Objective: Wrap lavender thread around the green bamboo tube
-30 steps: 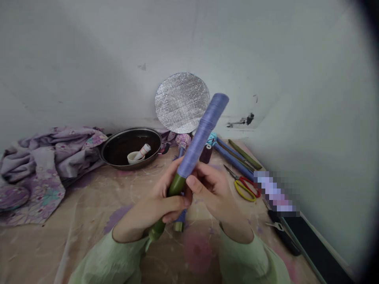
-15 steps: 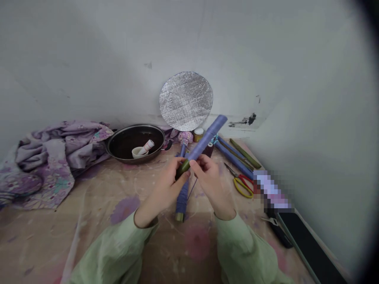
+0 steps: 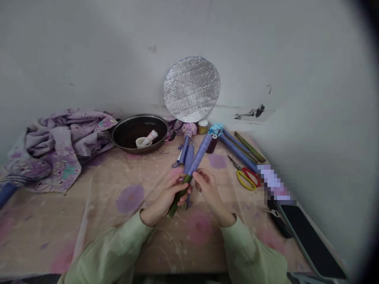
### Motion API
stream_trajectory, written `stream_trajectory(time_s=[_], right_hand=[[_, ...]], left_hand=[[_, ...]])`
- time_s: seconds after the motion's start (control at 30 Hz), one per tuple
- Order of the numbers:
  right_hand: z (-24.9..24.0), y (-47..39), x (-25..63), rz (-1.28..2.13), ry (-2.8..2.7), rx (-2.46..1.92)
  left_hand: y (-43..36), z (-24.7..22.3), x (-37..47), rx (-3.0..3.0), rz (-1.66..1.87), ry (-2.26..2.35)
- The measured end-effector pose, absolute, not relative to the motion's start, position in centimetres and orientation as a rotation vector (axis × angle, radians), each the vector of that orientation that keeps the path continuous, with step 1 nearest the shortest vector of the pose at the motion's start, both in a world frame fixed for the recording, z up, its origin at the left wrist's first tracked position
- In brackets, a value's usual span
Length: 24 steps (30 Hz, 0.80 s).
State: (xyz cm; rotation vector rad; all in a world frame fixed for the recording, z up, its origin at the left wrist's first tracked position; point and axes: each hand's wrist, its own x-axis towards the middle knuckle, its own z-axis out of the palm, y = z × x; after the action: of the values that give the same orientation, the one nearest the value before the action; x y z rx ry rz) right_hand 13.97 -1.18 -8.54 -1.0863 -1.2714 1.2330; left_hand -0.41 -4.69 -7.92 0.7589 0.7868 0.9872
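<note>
A green stick (image 3: 200, 154), its upper part wrapped in purple strip, slants up and away over the table. My left hand (image 3: 166, 199) is closed around its bare green lower part. My right hand (image 3: 209, 189) is closed at the lower edge of the wrapping, thumb and fingertips against the stick; any strand in those fingers is hidden. Under the stick lies another purple-wrapped piece (image 3: 189, 156), partly covered by my hands. Just past the stick's far end stands a dark thread spool (image 3: 212, 145).
Scissors (image 3: 247, 177), more purple and green sticks (image 3: 239, 152) and a phone (image 3: 310, 240) lie right. A black pan (image 3: 118, 146) holding a small white cup (image 3: 142, 142) and floral cloth (image 3: 65, 138) are left. A round silver disc (image 3: 192, 88) stands against the wall.
The stick has come lower and now points more steeply away, with more of its green end showing below my left hand. Both hands sit slightly lower; the camera view has shifted.
</note>
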Motion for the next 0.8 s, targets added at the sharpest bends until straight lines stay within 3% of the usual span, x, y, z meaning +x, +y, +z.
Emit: stream_trajectory(time_s=[0.8], right_hand=[[-12.3,-0.5,14.7,1.372,-1.212,-1.099]], left_hand=[[-4.1,-12.2,-0.9,0.608,0.879,0.707]])
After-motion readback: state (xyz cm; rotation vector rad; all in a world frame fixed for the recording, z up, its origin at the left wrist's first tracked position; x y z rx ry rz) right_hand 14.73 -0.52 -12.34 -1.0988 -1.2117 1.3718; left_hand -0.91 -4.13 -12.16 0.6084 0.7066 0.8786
